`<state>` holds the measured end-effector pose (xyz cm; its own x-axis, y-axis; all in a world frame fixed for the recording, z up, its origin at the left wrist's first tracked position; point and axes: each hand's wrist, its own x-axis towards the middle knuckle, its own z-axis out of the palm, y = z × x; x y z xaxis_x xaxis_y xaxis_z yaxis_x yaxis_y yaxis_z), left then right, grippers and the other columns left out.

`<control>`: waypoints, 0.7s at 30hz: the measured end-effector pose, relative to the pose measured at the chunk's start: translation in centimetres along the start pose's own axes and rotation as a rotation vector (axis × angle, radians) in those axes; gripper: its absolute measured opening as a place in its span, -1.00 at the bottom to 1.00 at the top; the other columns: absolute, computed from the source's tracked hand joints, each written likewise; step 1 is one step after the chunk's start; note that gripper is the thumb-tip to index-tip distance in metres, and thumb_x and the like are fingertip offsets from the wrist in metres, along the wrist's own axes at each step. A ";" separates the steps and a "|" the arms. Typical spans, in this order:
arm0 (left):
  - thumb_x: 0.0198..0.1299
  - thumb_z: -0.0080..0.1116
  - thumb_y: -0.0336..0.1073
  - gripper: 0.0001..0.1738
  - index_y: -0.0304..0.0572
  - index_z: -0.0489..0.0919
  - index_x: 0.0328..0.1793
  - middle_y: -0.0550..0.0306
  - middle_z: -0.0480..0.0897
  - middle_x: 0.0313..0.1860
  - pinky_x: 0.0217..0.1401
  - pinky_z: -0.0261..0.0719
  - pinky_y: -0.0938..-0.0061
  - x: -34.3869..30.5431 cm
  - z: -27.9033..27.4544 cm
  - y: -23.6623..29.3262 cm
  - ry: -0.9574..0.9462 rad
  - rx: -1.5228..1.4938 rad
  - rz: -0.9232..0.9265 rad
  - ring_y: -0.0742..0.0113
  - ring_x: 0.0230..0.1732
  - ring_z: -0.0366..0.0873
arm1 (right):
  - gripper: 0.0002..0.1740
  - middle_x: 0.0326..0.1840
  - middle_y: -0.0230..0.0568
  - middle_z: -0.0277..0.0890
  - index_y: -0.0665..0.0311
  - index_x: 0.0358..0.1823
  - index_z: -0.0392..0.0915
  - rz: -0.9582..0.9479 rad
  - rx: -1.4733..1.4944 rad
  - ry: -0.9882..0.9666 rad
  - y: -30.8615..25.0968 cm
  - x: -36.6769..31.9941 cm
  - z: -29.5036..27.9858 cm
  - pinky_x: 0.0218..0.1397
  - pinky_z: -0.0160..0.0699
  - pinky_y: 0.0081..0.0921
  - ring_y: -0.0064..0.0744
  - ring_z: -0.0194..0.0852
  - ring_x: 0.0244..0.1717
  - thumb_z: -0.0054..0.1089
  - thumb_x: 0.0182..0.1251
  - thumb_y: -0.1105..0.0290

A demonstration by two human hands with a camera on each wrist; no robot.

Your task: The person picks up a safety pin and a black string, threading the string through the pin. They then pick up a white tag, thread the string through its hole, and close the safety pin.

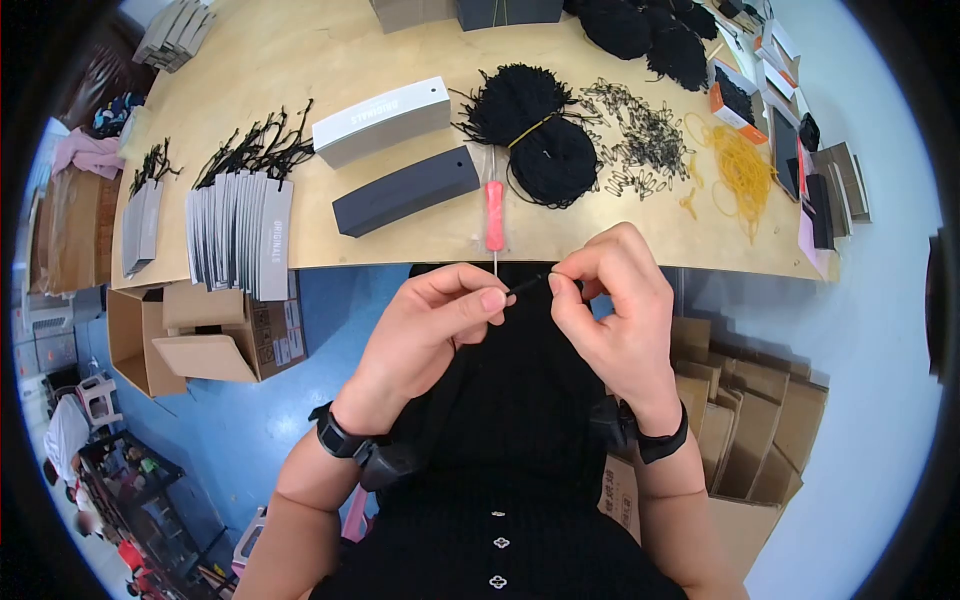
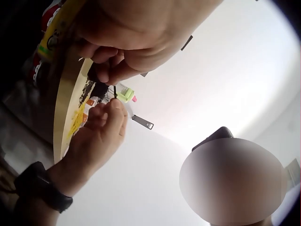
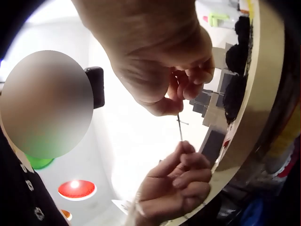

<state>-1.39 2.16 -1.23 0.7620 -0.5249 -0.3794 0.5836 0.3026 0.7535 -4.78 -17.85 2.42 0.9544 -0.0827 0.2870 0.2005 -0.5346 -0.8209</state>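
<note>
Just in front of the table edge, a short black cord (image 1: 526,287) is stretched between both hands. My left hand (image 1: 425,325) pinches one end of it between thumb and index finger. At the other end, my right hand (image 1: 622,305) pinches it with thumb and fingertips. The right wrist view shows the thin cord (image 3: 179,128) taut between the two sets of fingertips. Beyond the hands lies a tool with a pink handle (image 1: 494,215), its thin metal shaft reaching past the table edge. A bundle of black cords (image 1: 550,150), tied with a yellow band, lies behind it.
Stacks of grey tags (image 1: 382,125) and dark tags (image 1: 405,192) lie left of the tool. Strung tags (image 1: 235,235) line the table's left front. Small metal clips (image 1: 640,140) and yellow bands (image 1: 742,175) are spread at right. Cardboard boxes (image 1: 215,335) stand below.
</note>
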 end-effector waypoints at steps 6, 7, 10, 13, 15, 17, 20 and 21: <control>0.29 0.32 -0.38 -0.79 -0.30 0.73 0.00 0.18 0.69 -0.29 -0.35 0.35 0.62 0.5 0.5 0.0 -0.079 -0.233 -0.026 0.58 -0.34 0.50 | -0.87 -0.35 -0.22 0.42 0.25 -0.37 0.54 -0.084 -0.057 -0.130 -0.1 -0.8 1.0 -0.38 0.50 -0.33 -0.15 0.52 -0.42 0.35 0.11 0.55; 0.22 0.35 -0.43 -0.79 -0.29 0.74 -0.02 0.15 0.69 -0.29 -0.29 0.42 0.57 0.5 0.9 0.1 -0.019 0.223 0.237 0.52 -0.33 0.54 | -0.89 -0.36 -0.22 0.42 0.27 -0.36 0.55 -0.043 -0.031 -0.144 -0.3 -0.8 0.7 -0.37 0.50 -0.41 -0.25 0.52 -0.44 0.33 0.16 0.55; 0.11 0.39 -0.49 -0.76 -0.28 0.75 -0.05 0.11 0.69 -0.30 -0.21 0.53 0.50 0.1 1.6 0.8 0.039 0.877 0.602 0.39 -0.30 0.59 | -0.91 -0.36 -0.26 0.43 0.30 -0.33 0.56 0.178 0.132 -0.206 -0.7 -0.8 0.1 -0.37 0.46 -0.53 -0.44 0.49 -0.46 0.32 0.22 0.53; 0.06 0.40 -0.51 -0.77 -0.29 0.74 -0.11 0.08 0.67 -0.29 -0.21 0.57 0.47 0.1 1.5 0.6 0.044 1.186 0.847 0.28 -0.26 0.63 | -0.92 -0.34 -0.31 0.44 0.33 -0.31 0.56 0.314 0.266 -0.256 -0.1 -1.1 0.1 -0.36 0.42 -0.62 -0.59 0.43 -0.46 0.31 0.27 0.52; 0.05 0.39 -0.51 -0.80 -0.29 0.74 -0.15 0.06 0.66 -0.27 -0.23 0.57 0.47 0.1 1.8 0.6 0.045 1.297 0.987 0.24 -0.24 0.64 | -0.91 -0.34 -0.32 0.45 0.33 -0.30 0.56 0.326 0.279 -0.272 -0.1 -1.0 0.0 -0.36 0.41 -0.64 -0.61 0.42 -0.45 0.32 0.26 0.52; 0.17 0.31 -0.53 -0.84 -0.32 0.70 -0.11 0.10 0.64 -0.31 -0.23 0.58 0.49 -0.1 2.2 1.1 0.093 1.094 0.794 0.27 -0.27 0.63 | -0.90 -0.33 -0.34 0.45 0.34 -0.30 0.57 0.339 0.291 -0.282 0.1 -0.8 -0.1 -0.36 0.40 -0.65 -0.62 0.42 -0.44 0.34 0.26 0.52; 0.29 0.24 -0.50 -0.88 -0.34 0.68 -0.08 0.17 0.67 -0.26 -0.14 0.59 0.52 0.2 1.5 0.3 0.011 0.440 0.374 0.41 -0.23 0.62 | -0.91 -0.30 -0.32 0.46 0.34 -0.28 0.58 0.194 0.248 -0.215 0.1 -0.8 -0.2 -0.35 0.42 -0.65 -0.61 0.44 -0.40 0.34 0.25 0.54; 0.41 0.16 -0.43 -0.87 -0.32 0.65 -0.04 0.20 0.69 -0.20 -0.07 0.59 0.56 -0.2 1.7 0.9 -0.021 0.334 0.231 0.49 -0.20 0.61 | -0.92 -0.29 -0.31 0.45 0.33 -0.26 0.60 0.118 0.212 -0.158 -0.2 -0.7 -0.1 -0.35 0.44 -0.63 -0.57 0.46 -0.39 0.33 0.25 0.56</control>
<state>-1.54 1.20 0.42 0.8543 -0.4906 -0.1717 0.2724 0.1413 0.9518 -5.45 -17.78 2.41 0.9932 0.0069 0.1164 0.1118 -0.3404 -0.9336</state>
